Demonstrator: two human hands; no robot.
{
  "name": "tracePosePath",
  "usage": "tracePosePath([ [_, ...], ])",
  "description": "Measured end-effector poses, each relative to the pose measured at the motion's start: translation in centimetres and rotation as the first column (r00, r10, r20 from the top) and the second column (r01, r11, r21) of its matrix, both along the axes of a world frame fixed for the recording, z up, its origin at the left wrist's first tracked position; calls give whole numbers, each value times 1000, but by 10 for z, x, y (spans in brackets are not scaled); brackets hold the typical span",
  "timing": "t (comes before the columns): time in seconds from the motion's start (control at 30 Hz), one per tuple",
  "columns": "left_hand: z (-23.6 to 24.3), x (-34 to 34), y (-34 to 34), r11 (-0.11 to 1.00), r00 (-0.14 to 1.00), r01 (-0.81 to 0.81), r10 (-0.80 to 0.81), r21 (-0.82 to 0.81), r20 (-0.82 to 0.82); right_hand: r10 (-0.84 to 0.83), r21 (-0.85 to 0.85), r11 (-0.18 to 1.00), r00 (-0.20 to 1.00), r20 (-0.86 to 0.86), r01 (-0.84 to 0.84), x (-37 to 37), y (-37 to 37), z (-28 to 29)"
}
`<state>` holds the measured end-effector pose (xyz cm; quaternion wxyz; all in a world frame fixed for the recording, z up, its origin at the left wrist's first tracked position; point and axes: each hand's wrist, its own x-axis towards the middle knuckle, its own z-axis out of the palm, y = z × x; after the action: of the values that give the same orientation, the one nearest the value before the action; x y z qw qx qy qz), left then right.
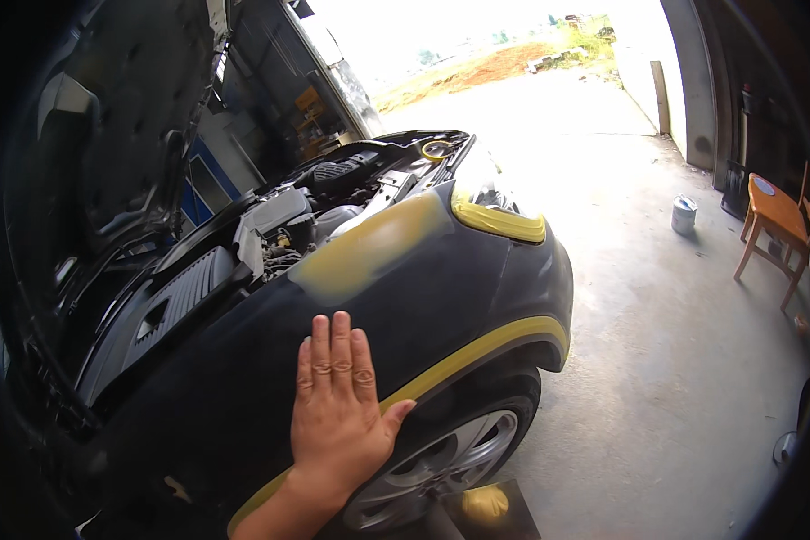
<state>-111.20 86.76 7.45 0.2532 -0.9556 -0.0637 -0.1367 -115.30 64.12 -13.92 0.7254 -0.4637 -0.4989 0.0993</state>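
Note:
My left hand (pixel 340 418) lies flat against the dull black front fender (pixel 432 292) of a car, back of the hand up and fingers straight, with nothing in it. Above the fingertips is a smoothed yellowish patch (pixel 369 252) with grey edges, beside the engine bay (pixel 288 216). Yellow tape (pixel 463 347) edges the wheel arch, and more yellow masking (pixel 499 221) borders the headlight. Below the hand, a silver-spoked wheel (pixel 454 454) shows. A yellow lump (pixel 486 502) sits on a dark board at the bottom. My right hand is out of view.
The raised hood (pixel 108 135) looms at the left. On the concrete floor (pixel 621 360) to the right stand a light-coloured can (pixel 684 216) and an orange-brown wooden chair (pixel 777 220). Beyond the car, a wide doorway opens onto bright ground.

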Motion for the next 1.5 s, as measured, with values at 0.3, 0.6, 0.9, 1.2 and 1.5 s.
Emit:
tracePosePath([
  [0.3, -25, 76, -23, 970, 970, 244, -244, -6, 19, -24, -88, 996, 996, -87, 17, -9, -29, -9],
  [0.6, -85, -30, -37, -115, 830, 57, -546, -992, 111, 7, -144, 989, 984, -178, -33, 8, -52, 5],
  [0.9, -104, -93, -82, -363, 967, 249, 39, -898, 253, 428, -128, 891, 900, -85, -436, 47, -16, 26],
  [1.2, -59, -132, -35, -74, 962, 252, 125, -965, 241, -399, 130, 917, 875, 274, 377, 88, -25, 74],
  [1.5, -48, -143, -44, -86, 958, 269, 123, -959, 257, -524, 349, 842, 474, 708, 411, 90, 16, 108],
])
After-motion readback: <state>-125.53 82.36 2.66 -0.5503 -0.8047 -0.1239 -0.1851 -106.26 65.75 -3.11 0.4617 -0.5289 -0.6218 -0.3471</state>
